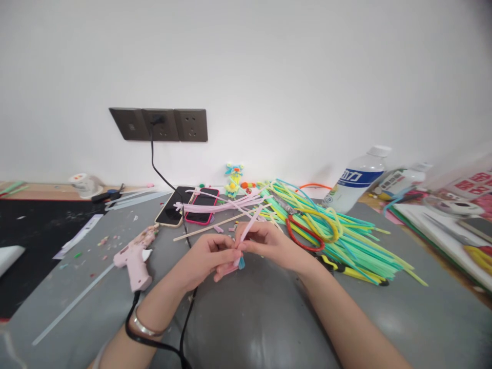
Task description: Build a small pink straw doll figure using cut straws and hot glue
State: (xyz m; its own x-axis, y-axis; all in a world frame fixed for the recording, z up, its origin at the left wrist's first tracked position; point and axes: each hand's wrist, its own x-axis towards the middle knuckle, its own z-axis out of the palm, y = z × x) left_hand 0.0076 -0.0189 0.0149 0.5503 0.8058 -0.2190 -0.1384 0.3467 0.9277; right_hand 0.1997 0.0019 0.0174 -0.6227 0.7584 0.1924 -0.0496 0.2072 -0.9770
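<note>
Both hands meet above the middle of the grey mat. My right hand (261, 243) pinches a pink pipe cleaner (250, 225), whose free end sticks up to the right. Closed beside it, my left hand (215, 256) grips a small pink and blue pipe-cleaner piece (240, 263); fingers cover much of its shape. Just beyond the hands lie more pink pipe cleaners (207, 208), partly across two phones (171, 207). Right of my right hand, scissors (307, 233) with red and yellow handles rest on a heap of green and yellow pipe cleaners (365, 251).
A pink glue gun (136, 259) lies at left; its black cord (184, 318) passes by my left forearm. A bottle (359, 179) leans at back right. A small pipe-cleaner figure (233, 179) stands by the wall. Papers (434, 230) and tools lie far right.
</note>
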